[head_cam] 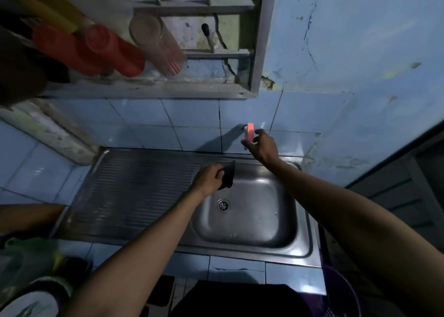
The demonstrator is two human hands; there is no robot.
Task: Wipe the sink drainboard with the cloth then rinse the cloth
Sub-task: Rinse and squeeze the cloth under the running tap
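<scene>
A steel sink unit fills the middle of the head view, with the ribbed drainboard (139,187) on the left and the basin (259,211) on the right. My left hand (209,177) grips a dark cloth (227,176) that hangs over the basin's back left corner. On the tiled wall behind the basin is a tap with a pink-red handle (249,132). My right hand (260,146) reaches up to it, fingers pinching the handle. I see no water running.
A drain (223,205) sits in the basin floor. A window ledge above holds red bottles (115,49) and a clear tumbler (156,45). A purple basket (341,292) stands at lower right, and bags and dishes (31,268) at lower left.
</scene>
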